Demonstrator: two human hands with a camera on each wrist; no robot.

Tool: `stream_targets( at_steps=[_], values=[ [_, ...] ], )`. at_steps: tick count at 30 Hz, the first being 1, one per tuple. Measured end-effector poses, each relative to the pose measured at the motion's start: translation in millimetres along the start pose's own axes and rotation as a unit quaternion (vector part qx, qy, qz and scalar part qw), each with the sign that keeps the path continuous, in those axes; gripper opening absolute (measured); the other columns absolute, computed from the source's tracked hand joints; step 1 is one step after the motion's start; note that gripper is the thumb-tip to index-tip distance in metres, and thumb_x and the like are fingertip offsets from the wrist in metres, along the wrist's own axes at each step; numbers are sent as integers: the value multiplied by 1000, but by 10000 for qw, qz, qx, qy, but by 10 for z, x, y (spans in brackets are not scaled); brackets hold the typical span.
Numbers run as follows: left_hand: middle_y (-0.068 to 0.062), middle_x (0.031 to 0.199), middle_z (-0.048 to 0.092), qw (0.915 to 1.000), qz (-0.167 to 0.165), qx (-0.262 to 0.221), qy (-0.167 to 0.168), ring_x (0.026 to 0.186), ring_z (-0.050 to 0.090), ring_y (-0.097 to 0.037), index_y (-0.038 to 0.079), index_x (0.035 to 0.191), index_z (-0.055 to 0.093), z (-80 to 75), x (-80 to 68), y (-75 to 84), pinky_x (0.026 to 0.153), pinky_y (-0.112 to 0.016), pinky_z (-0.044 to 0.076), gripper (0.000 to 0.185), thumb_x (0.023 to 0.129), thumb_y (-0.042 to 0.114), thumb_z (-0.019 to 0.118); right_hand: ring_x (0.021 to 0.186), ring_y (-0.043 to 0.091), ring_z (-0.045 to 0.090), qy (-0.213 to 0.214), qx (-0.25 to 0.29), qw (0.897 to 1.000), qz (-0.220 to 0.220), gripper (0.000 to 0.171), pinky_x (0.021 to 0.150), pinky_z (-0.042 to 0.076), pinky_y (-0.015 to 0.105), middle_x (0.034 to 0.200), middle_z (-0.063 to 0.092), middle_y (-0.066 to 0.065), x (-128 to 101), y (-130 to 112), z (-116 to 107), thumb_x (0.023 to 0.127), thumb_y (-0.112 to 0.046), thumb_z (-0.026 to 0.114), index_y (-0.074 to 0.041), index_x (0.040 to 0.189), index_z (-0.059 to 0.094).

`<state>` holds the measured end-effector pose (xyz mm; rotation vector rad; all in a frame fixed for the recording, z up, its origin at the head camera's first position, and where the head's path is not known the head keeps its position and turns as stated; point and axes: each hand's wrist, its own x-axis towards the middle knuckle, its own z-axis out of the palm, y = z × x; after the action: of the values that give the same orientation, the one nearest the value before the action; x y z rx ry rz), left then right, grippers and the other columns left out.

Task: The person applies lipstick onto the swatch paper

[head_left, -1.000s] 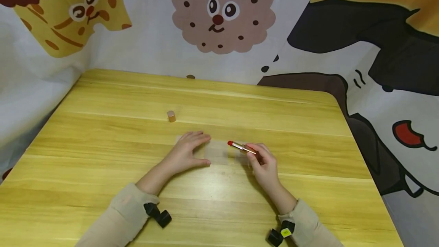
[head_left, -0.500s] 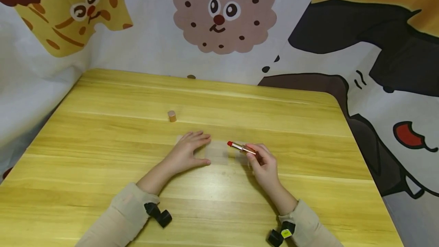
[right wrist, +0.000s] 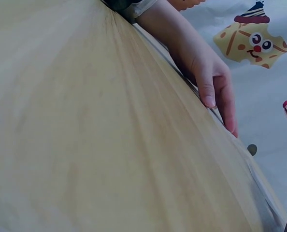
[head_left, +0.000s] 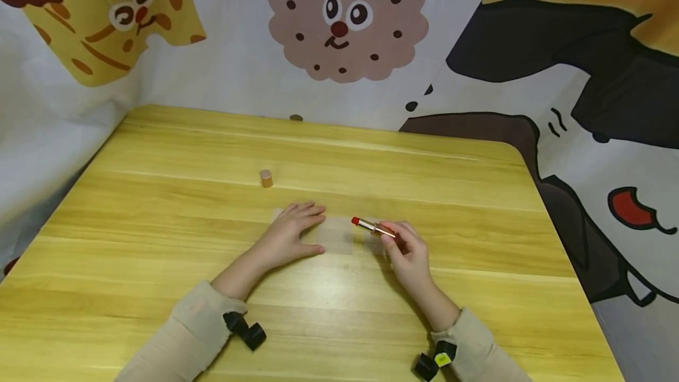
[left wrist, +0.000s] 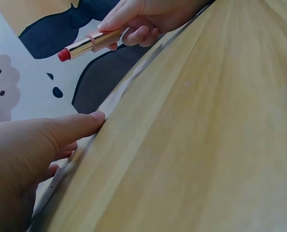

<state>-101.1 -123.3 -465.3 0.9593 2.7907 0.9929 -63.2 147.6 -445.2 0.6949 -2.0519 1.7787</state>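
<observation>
My right hand (head_left: 412,255) pinches an uncapped lipstick (head_left: 372,227) by its base, above the table. The red tip points left, towards my other hand. In the left wrist view the lipstick (left wrist: 91,44) shows a gold collar and a bullet wound out of its tube. Fingers spread, my left hand (head_left: 289,236) rests on a thin, see-through sheet (head_left: 336,236) lying flat on the table. Part of that sheet is hidden beneath the hand. Beyond the left hand stands a small copper-coloured lipstick cap (head_left: 266,179). Lipstick and sheet appear apart.
The wooden table (head_left: 329,323) has light yellow grain and a rounded far right corner. A white cloth with cartoon prints (head_left: 228,46) hangs behind it and along its sides. Small black devices (head_left: 246,333) are strapped at both sleeved wrists.
</observation>
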Motion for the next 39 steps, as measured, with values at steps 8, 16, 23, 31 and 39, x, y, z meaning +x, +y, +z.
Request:
stream_targets(
  at_steps=[8,16,23,31,39],
  values=[
    [-7,145,43,10000,-28,-63,-7,139,27,-26,2,132,56,-5,4,-6,114,-45,11,68,80,40,77,50,33,45,4,-58,10000,76,21,43,40,19,89,59,27,20,-9,-3,83,23,57,19,104,60],
    [-7,145,43,10000,-39,-56,-11,139,27,-25,3,132,56,-4,2,-8,114,-45,12,68,80,41,76,50,33,45,-2,-102,9999,122,22,43,40,19,89,59,26,21,-10,-3,83,23,57,19,104,60],
    [-6,146,42,9999,-82,-45,-46,140,27,-24,3,133,56,7,0,-4,114,-45,12,68,80,41,76,49,31,45,23,-59,10000,-15,22,42,40,19,90,59,27,-8,86,-20,84,22,57,18,105,61],
    [-6,146,42,9999,-90,-42,-66,140,26,-24,3,133,56,7,-1,10,114,-44,12,68,80,41,76,70,14,53,-42,-925,9955,-203,27,55,43,17,95,65,13,-61,286,-58,81,14,67,5,107,68],
    [-6,146,43,9999,-117,-86,-33,140,27,-24,3,132,57,0,-5,22,114,-42,12,67,80,40,77,66,13,48,-254,-1387,9894,-353,31,54,39,17,92,64,9,-30,300,-38,78,12,71,2,107,69]
  ],
)
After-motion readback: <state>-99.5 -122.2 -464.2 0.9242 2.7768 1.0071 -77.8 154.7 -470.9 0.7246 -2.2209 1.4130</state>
